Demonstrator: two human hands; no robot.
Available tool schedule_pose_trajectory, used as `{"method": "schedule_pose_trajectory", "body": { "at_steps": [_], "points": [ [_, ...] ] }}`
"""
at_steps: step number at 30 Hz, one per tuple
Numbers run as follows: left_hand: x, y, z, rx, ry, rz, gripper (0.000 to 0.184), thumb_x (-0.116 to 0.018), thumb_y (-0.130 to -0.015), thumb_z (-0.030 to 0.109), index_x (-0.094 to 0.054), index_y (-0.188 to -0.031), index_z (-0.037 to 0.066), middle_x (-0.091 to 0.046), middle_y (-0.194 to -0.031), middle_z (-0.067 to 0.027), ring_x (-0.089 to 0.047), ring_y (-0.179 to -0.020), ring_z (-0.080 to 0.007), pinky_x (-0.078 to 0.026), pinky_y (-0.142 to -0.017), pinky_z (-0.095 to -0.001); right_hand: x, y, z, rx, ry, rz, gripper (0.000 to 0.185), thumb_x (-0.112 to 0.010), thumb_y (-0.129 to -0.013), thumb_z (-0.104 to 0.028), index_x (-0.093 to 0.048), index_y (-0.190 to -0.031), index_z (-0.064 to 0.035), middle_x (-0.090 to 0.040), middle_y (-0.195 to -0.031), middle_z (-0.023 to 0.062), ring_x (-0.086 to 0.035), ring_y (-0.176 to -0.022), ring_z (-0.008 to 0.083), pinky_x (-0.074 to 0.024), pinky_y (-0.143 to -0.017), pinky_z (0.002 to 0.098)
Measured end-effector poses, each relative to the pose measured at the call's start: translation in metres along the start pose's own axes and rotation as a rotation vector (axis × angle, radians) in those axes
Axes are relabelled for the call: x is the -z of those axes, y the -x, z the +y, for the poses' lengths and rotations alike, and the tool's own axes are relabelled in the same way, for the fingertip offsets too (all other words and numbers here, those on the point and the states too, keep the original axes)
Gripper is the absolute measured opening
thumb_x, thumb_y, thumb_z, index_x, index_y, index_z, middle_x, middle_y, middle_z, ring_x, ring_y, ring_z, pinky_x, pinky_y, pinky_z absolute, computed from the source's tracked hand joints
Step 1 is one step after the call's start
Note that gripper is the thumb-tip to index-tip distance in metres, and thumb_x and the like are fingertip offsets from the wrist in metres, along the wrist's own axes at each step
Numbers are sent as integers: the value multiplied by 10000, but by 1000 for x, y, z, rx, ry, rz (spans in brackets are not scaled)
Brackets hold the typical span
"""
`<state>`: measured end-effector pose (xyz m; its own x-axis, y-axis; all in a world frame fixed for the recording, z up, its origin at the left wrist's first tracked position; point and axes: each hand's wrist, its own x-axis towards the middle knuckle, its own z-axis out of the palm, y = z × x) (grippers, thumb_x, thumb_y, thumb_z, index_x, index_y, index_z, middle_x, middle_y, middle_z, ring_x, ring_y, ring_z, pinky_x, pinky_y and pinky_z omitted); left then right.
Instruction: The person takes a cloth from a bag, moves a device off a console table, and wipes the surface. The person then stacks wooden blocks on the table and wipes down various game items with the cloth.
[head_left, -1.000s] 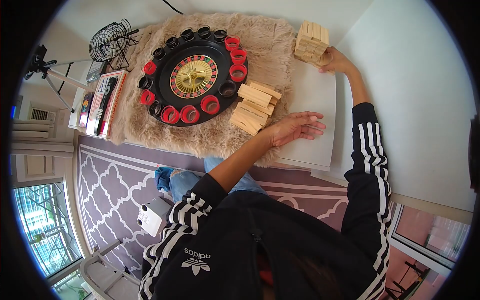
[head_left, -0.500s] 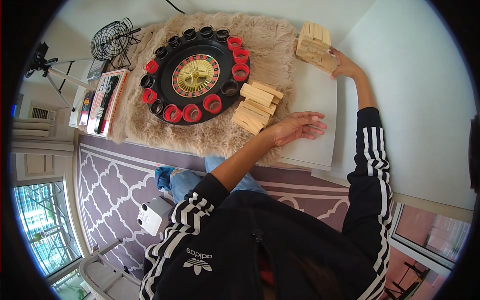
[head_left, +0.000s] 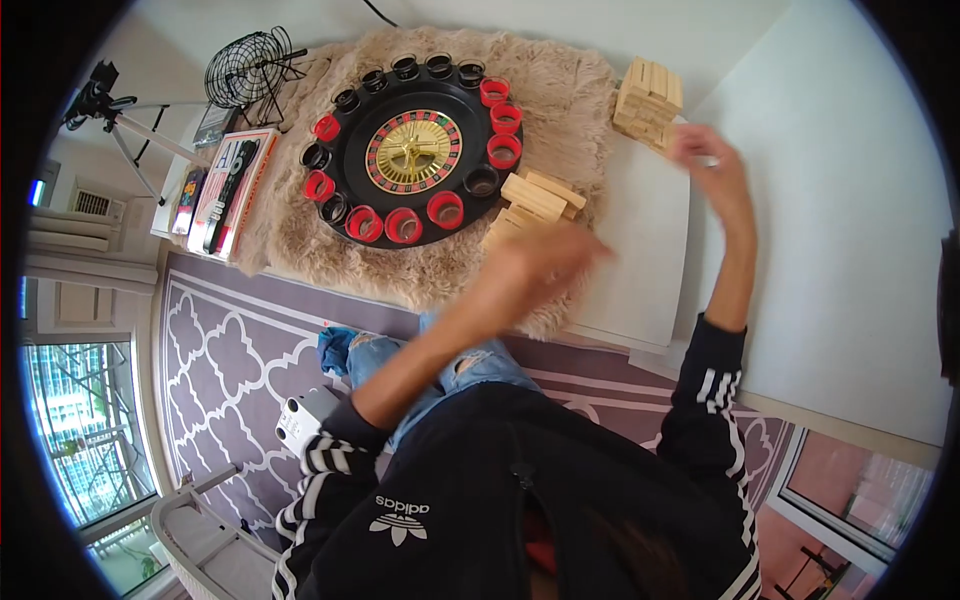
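My left hand (head_left: 545,262) is smeared by motion over the near end of a loose pile of wooden blocks (head_left: 537,197), hiding part of it. Whether its fingers hold anything cannot be made out. At the right, my right hand (head_left: 708,160) is in the air beside a neat stack of wooden blocks (head_left: 648,98) at the back corner of the white table (head_left: 645,290). Its fingers are blurred too, with a small pale spot near them. The loose pile lies on a beige fur cover (head_left: 400,275), next to the roulette wheel.
A black roulette wheel (head_left: 414,152) ringed by red and black cups covers the middle. Books (head_left: 245,190), a wire ball cage (head_left: 248,72) and a tripod (head_left: 100,98) are at the left. A white wall (head_left: 830,230) rises at the right, and a white device (head_left: 305,415) is below.
My right hand has come away from the stacked blocks, towards me. My left hand has drawn back to the left over the loose pile. The view has shifted slightly.
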<state>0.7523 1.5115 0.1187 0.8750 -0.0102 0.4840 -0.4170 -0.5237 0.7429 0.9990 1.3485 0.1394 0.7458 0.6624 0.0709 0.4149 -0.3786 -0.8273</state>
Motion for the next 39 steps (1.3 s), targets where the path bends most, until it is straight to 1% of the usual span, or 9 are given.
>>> {"method": "schedule_pose_trajectory", "body": {
  "at_steps": [2, 4, 8, 11, 21, 26, 31, 34, 39],
  "points": [
    [39, -14, -7, 9, -456, 43, 399, -640, -728, 17, -561, -1116, 65, -582, -1078, -102, -559, -996, -266, -424, -891, -359, -63, 28, -32, 10, -98, -300, 548, -731, -674, -141, -541, -1179, -49, -584, -1054, 163, -557, -1001, 239, -458, -836, 345],
    [50, -24, -24, -47, -572, -48, 439, -646, -712, 26, -544, -1136, 72, -579, -1074, -102, -556, -982, -273, -412, -899, -364, -102, 35, -27, 484, 156, -334, 471, -702, -718, -147, -555, -1144, -9, -580, -1048, 138, -582, -925, 229, -449, -821, 320],
    [47, -33, -48, -29, -763, -331, 509, -653, -693, 53, -499, -1178, 83, -573, -1040, -103, -542, -949, -280, -383, -905, -365, -109, 20, -28, 270, 192, -482, 546, -727, -689, -163, -538, -1177, -7, -584, -1046, 155, -575, -946, 256, -445, -819, 317],
    [48, -36, -53, -8, -638, -318, 444, -643, -698, 55, -528, -1127, 62, -571, -1006, -97, -544, -920, -272, -395, -876, -361, -105, 24, -33, 217, 187, -440, 600, -743, -639, -149, -538, -1189, -24, -609, -1031, 197, -585, -945, 311, -445, -827, 357],
    [56, -50, -44, -110, -718, -175, 371, -651, -711, 64, -595, -1076, 42, -603, -983, -81, -575, -842, -241, -428, -772, -317, -94, 48, 0, -244, -406, -138, 359, -721, -745, -222, -645, -998, 21, -652, -868, 81, -611, -772, 120, -504, -683, 271],
    [7, -66, -17, 184, 20, 141, 430, -691, -748, 144, -575, -1138, 6, -646, -840, -89, -593, -668, -123, -476, -583, -241, -82, 68, 15, -382, -602, 81, 331, -708, -746, -274, -666, -931, -3, -645, -762, 44, -606, -685, 111, -491, -617, 252],
    [-87, -70, -39, 673, 723, 54, 474, -675, -742, 141, -518, -1106, -119, -647, -798, -142, -628, -649, -145, -519, -590, -261, -58, 101, 52, -451, 23, 367, 316, -658, -757, -295, -680, -839, 9, -619, -648, 59, -560, -590, 115, -425, -544, 261],
    [-142, -65, -81, 701, 234, 136, 461, -657, -733, 140, -511, -1092, -110, -648, -787, -158, -636, -587, -169, -521, -526, -269, -53, 107, 62, -406, 292, 378, 320, -640, -759, -308, -677, -806, 7, -581, -589, 58, -543, -556, 127, -420, -537, 283],
    [-132, -66, -74, 620, -27, 167, 363, -631, -708, 100, -511, -963, -128, -625, -741, -222, -652, -570, -236, -530, -465, -308, -50, 116, 81, -433, 55, 471, 291, -641, -769, -290, -677, -867, -18, -590, -614, 90, -542, -549, 169, -434, -553, 314]
  ]
}}
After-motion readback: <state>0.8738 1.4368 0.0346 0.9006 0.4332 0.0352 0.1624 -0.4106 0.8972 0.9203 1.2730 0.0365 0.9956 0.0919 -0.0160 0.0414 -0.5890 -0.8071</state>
